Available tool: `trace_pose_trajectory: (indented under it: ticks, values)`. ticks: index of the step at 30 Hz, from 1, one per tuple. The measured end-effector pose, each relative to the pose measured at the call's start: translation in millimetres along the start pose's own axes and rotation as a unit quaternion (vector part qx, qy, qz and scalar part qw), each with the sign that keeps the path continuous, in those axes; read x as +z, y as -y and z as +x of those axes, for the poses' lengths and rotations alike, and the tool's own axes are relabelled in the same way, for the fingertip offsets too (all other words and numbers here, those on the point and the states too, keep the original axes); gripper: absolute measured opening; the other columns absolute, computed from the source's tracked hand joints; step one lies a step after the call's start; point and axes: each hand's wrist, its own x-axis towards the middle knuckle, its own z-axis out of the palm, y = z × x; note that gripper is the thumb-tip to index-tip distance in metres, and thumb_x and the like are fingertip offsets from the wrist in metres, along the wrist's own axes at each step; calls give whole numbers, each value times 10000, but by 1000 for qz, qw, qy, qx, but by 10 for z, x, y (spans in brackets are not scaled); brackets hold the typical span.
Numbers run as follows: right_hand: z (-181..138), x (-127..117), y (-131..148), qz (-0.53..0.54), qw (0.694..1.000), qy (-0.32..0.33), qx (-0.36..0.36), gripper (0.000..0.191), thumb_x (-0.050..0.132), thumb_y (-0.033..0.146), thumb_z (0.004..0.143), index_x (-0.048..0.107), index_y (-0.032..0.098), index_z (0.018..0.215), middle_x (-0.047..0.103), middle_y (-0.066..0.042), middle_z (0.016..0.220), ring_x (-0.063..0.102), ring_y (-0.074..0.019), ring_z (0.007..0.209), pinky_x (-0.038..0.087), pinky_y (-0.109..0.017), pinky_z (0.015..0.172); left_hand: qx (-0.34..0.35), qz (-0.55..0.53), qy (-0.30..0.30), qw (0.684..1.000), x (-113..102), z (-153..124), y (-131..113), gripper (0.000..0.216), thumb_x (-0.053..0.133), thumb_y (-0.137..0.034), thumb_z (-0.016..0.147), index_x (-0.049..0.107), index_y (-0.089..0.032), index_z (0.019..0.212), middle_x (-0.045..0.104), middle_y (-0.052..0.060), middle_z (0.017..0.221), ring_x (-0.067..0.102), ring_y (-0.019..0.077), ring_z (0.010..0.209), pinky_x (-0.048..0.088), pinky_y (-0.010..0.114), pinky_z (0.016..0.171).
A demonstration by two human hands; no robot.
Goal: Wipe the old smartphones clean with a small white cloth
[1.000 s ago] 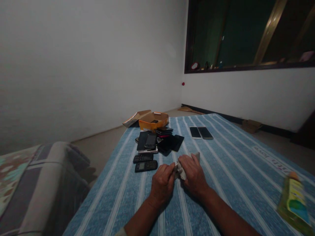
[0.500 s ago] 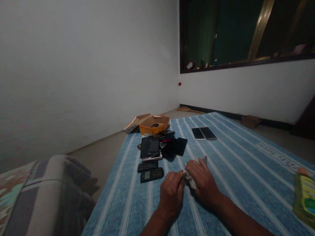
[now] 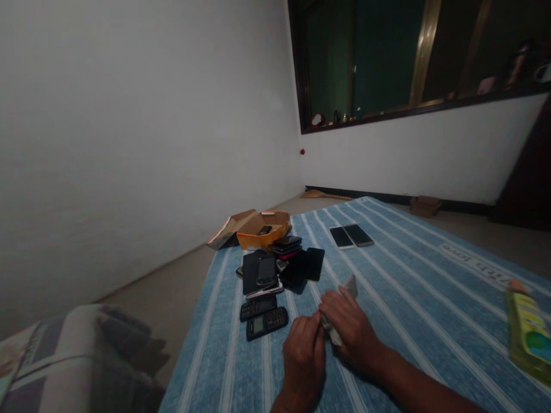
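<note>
My right hand [image 3: 350, 327] is closed around a crumpled whitish cloth [image 3: 351, 285], part of which sticks out beyond the knuckles. My left hand [image 3: 303, 350] is closed too, its fingertips meeting the right hand's fingers at the cloth; whatever lies in its grasp is hidden. Just left of my hands are two black keypad phones [image 3: 267, 323], side by side on the striped blue cover [image 3: 387, 298]. Beyond them, several dark phones [image 3: 267, 271] lie heaped and overlapping.
An open orange box [image 3: 262, 238] with a small phone inside stands behind the heap. Two smartphones [image 3: 350, 236] lie farther back, right of the heap. A bottle of yellowish liquid [image 3: 528, 330] is at the far right. Draped fabric [image 3: 86, 355] occupies the lower left, beside the floor.
The view has swung slightly to the right, so the window and phones appear farther left. My hands keep together on the cloth, with the right fingers now lying closer over the left fingertips.
</note>
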Motion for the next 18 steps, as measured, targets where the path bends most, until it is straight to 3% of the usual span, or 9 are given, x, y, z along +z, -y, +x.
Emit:
trace_pose_trajectory:
  ticks: [8, 12, 18]
  values:
    - [57, -9, 86, 10, 999, 31, -10, 494, 415, 96, 744, 552, 129, 1218, 677, -181, 1210, 592, -290, 1221, 393, -551, 1096, 16, 43, -13, 999, -20, -43, 16, 202, 430, -98, 973, 609, -151, 1049, 641, 35, 740, 622, 168, 653, 520, 270, 587]
    - [48, -47, -49, 2, 1000, 25, -6, 446, 433, 96, 770, 566, 131, 1195, 688, -181, 1177, 608, -301, 1184, 393, -576, 1079, 35, 54, -10, 998, -61, -28, 41, 209, 442, -103, 977, 603, -139, 1104, 661, 47, 766, 635, 168, 673, 535, 267, 609]
    - [14, -62, -269, -26, 997, 8, 66, 514, 433, 30, 715, 577, 144, 1195, 679, -166, 1199, 580, -301, 1206, 333, -600, 1102, 59, 69, -17, 996, -149, -8, 135, 216, 442, -111, 979, 608, -131, 1116, 678, 61, 802, 651, 169, 692, 551, 262, 618]
